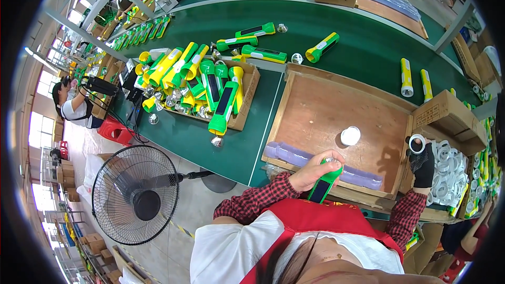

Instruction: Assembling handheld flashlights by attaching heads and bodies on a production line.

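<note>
- Head view, clock centred on the left hand [314, 172]: its fingers are wrapped around the head end of a green flashlight [322, 186], the thumb side uppermost. The flashlight slants down from the fist, its dark panel showing, just in front of the person's red apron [321, 223].
- At 3 o'clock, the right hand [422, 165], in a dark glove, has its fingers closed on a white ring [410, 145]; the exact fingertip contact is too small to tell.
- Just past that glove, still at 3, lies a heap of white rings [448, 173].
- Between 1 and 2, a round white piece [350, 136] sits on a shallow wooden tray [315, 105].
- A pale purple strip [289, 153] lies along the tray's near edge, partly behind the left hand.
- At 10, a carton [251, 98] is piled with green and yellow flashlights [223, 108].
- At 9, well apart, stands a black fan [147, 205].
</note>
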Demonstrator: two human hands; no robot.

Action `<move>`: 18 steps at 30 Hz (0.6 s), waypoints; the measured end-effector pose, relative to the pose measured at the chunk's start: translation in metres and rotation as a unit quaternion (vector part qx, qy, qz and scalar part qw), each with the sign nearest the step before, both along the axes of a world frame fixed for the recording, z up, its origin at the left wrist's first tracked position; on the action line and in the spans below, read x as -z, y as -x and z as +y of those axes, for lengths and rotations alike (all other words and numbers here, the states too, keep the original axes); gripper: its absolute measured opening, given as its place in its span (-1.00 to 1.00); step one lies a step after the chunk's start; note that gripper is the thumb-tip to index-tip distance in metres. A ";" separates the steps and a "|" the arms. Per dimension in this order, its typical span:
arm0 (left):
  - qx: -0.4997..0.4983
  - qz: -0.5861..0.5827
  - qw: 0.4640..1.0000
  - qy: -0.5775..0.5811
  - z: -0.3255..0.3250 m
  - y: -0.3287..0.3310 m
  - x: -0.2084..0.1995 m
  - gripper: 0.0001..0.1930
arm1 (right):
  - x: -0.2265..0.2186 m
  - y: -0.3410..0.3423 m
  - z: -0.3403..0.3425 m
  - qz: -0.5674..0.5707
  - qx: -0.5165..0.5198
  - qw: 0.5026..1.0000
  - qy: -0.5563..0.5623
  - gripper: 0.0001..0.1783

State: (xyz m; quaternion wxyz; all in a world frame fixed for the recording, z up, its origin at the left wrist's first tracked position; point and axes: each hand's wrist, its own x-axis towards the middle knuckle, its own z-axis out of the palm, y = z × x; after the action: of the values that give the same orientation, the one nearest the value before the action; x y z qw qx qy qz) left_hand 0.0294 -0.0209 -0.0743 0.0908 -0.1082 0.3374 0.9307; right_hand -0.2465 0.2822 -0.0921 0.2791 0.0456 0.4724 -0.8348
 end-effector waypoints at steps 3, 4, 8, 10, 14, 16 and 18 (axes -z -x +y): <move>0.013 0.005 1.000 0.004 0.003 0.001 0.000 -0.70 | -0.003 -0.012 -0.013 0.185 -0.040 0.969 -0.156 -0.65; 0.020 0.010 1.000 0.009 0.004 0.004 -0.001 -0.70 | 0.021 0.003 0.007 0.116 -0.060 0.991 0.018 -0.76; 0.018 0.013 1.000 0.008 0.004 0.004 0.000 -0.69 | -0.039 -0.081 -0.098 0.347 -0.110 0.888 -0.280 -0.63; 0.023 0.012 1.000 0.003 0.003 0.004 -0.002 -0.66 | -0.047 -0.121 -0.133 0.358 -0.206 0.893 -0.180 -0.61; 0.019 -0.002 1.000 -0.009 0.001 0.001 -0.006 -0.58 | -0.056 -0.176 -0.170 0.399 -0.296 0.848 -0.186 -0.63; 0.034 -0.002 0.999 -0.021 0.000 -0.003 -0.002 -0.56 | -0.052 -0.182 -0.171 0.423 -0.270 0.848 -0.169 -0.62; 0.060 0.017 0.998 -0.024 0.000 -0.007 0.006 -0.46 | -0.055 -0.185 -0.167 0.436 -0.290 0.835 -0.168 -0.60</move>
State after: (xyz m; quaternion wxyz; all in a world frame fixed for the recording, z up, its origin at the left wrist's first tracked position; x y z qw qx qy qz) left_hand 0.0367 -0.0212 -0.0807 0.1437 -0.0698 0.3225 0.9330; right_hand -0.0615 0.1153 -0.0373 0.2615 -0.4164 0.6698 -0.5563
